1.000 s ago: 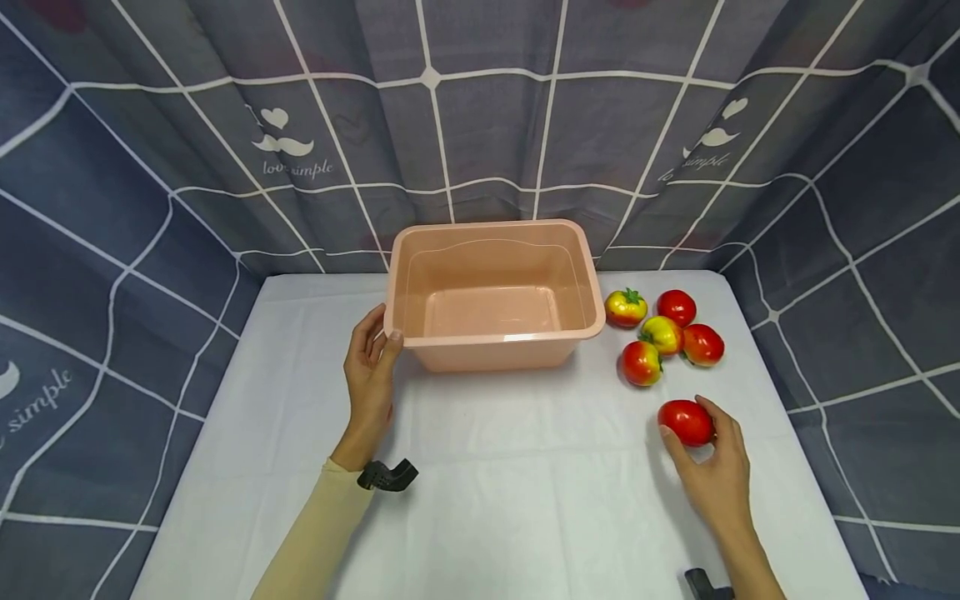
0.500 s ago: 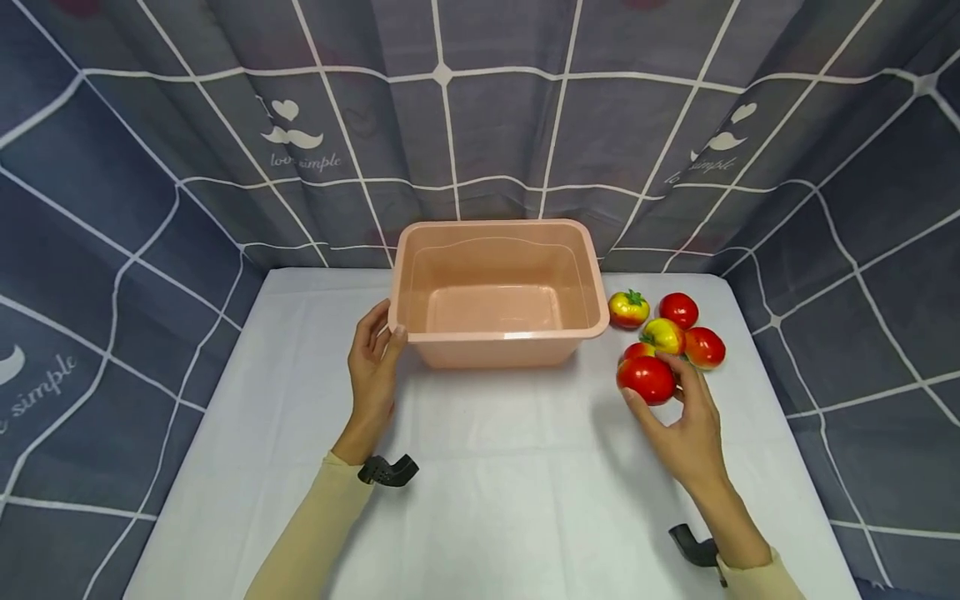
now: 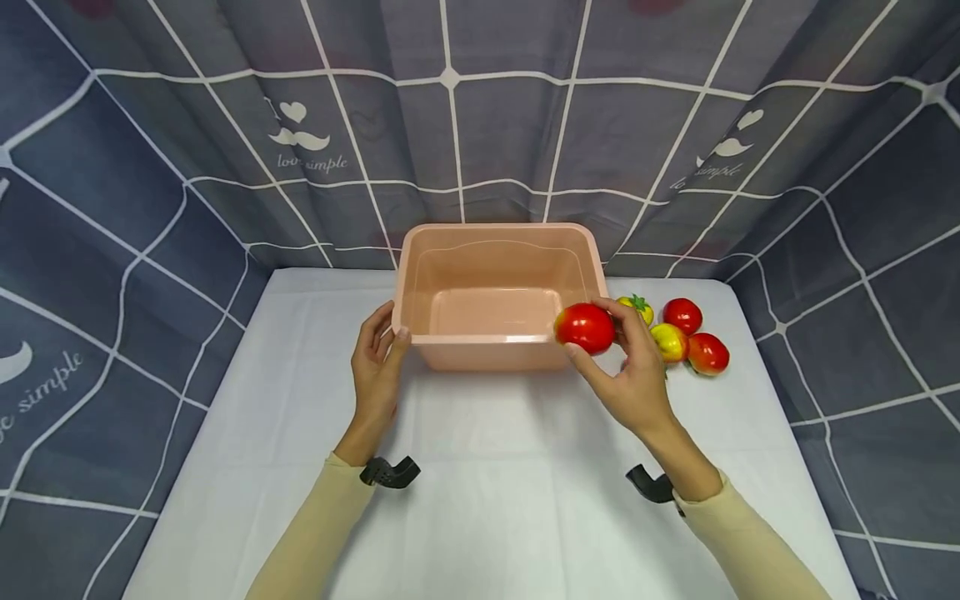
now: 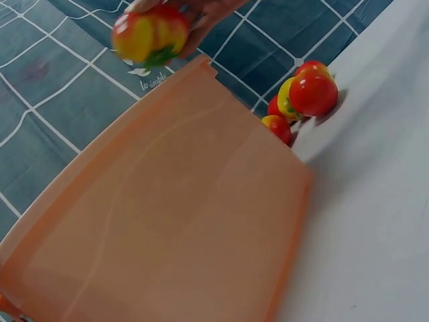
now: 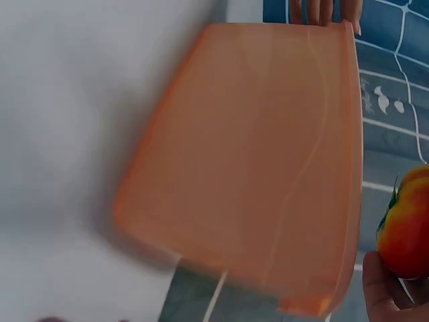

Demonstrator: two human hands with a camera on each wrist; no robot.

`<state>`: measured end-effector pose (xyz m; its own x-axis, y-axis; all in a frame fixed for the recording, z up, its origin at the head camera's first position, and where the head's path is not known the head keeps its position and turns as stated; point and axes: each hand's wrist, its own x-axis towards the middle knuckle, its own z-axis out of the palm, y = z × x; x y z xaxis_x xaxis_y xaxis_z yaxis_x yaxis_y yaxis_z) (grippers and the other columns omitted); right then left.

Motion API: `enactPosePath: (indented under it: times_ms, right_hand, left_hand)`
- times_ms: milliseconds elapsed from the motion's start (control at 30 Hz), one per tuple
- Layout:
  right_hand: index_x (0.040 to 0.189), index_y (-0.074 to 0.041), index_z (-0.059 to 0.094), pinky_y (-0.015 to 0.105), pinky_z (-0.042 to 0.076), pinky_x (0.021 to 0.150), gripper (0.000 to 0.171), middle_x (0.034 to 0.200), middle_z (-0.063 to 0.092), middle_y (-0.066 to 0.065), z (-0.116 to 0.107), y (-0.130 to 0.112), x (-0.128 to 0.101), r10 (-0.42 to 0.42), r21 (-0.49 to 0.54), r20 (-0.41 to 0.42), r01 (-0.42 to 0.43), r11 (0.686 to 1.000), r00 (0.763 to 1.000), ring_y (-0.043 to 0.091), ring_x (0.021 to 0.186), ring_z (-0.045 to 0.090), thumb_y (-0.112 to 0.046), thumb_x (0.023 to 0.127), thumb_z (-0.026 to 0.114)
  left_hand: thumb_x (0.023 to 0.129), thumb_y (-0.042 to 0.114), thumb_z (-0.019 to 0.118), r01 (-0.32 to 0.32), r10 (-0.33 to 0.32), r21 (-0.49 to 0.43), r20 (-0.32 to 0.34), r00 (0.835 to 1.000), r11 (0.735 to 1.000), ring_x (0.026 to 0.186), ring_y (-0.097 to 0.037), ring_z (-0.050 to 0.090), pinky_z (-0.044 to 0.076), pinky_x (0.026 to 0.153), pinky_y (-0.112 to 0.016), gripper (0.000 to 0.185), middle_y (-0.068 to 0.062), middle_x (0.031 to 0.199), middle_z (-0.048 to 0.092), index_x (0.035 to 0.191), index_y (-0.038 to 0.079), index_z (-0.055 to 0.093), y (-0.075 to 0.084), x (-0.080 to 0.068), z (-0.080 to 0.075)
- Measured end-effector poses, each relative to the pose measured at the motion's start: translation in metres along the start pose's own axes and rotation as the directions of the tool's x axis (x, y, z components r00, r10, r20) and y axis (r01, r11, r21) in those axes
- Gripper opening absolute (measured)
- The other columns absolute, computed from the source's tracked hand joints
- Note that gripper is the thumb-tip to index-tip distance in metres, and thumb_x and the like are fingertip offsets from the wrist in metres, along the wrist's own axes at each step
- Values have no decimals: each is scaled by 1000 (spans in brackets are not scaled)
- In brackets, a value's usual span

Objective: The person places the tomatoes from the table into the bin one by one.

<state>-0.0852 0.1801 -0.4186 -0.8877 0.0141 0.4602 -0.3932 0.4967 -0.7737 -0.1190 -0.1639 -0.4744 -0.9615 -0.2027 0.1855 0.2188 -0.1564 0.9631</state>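
A peach-coloured plastic basin [image 3: 487, 354] stands at the back middle of the white table, nothing inside it. My left hand [image 3: 377, 375] grips the basin's left front rim, thumb on the near side. With thumb and fingertips, my right hand [image 3: 630, 367] holds a tomato [image 3: 585, 328] above the basin's right front corner. Mostly red in the head view, this tomato [image 4: 151, 37] shows yellow patches and a green calyx in the left wrist view. In the right wrist view the tomato [image 5: 407, 225] is raised beyond the rim, partly cut off by the frame.
Right of the basin lies a group of red and yellow tomatoes [image 3: 707, 354], partly hidden behind the right hand. A dark checked curtain [image 3: 510, 125] encloses the white table [image 3: 487, 500] at the back and sides. Both wrists carry black mounts [image 3: 390, 473].
My right hand has lifted the tomato from the table's right side and carried it left and back to the basin's right front corner. The left hand stays on the rim.
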Motion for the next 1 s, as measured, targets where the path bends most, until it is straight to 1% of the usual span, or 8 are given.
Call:
enactPosePath:
  times_ms: [67,167,233,400,467,500,733,1000]
  right_hand:
    - [152,-14,54,8,52,103,73,148,63,5,8,-1,10,-9,18,18,8,1000,1000,11,125,61,-14,88,89]
    - [151,-12,54,9,57,92,71,146,63,5,19,-1,23,0,44,43,-1,999,999,18,123,63,-18,89,88]
    - [150,-12,55,8,57,91,70,145,62,5,25,0,31,12,46,61,-15,999,998,21,122,64,-22,90,88]
    - [148,-15,55,35,60,106,67,145,62,5,39,-1,47,46,13,122,-48,999,991,25,125,63,-32,91,87]
    - [148,-15,55,48,61,106,67,144,62,5,43,-2,53,51,-9,147,-50,999,988,26,125,63,-35,92,86]
    - [147,-14,55,50,61,105,67,143,62,6,45,-3,56,50,-24,159,-46,999,986,27,125,64,-36,91,86]
    - [145,-13,55,49,64,100,66,137,63,8,57,-4,73,72,-113,258,-44,993,964,27,122,63,-43,92,83]
    - [147,-10,55,49,65,100,69,141,61,8,64,-7,81,70,-160,280,-25,987,958,26,127,59,-44,92,82]
  left_hand:
    - [106,8,68,-4,4,7,0,1000,1000,149,-39,53,57,111,-19,53,-10,157,55,156,11,53,0,-1,0]
    - [106,9,68,-3,3,12,3,1000,1000,149,-40,52,56,111,-18,53,-9,157,55,156,12,52,0,-1,0]
    - [106,8,67,-1,1,16,4,1000,1000,150,-41,52,56,111,-17,53,-8,157,55,157,12,52,0,-2,0]
    - [106,4,66,-1,1,32,5,1000,999,149,-42,52,56,110,-16,54,-9,157,55,157,13,52,0,-1,0]
    - [106,5,66,-5,4,36,4,1000,999,149,-41,52,56,110,-16,54,-9,158,55,157,14,52,0,-1,0]
    - [106,5,66,-6,6,37,4,1000,999,149,-41,53,56,110,-17,54,-9,158,55,157,14,52,0,-1,-1]
    - [107,10,67,-18,17,44,11,1000,999,148,-38,54,56,110,-16,54,-11,159,54,158,14,51,0,0,-2]
    - [106,9,68,-9,9,29,7,1000,1000,146,-34,56,57,108,-17,54,-9,156,57,157,14,52,2,-2,-2]
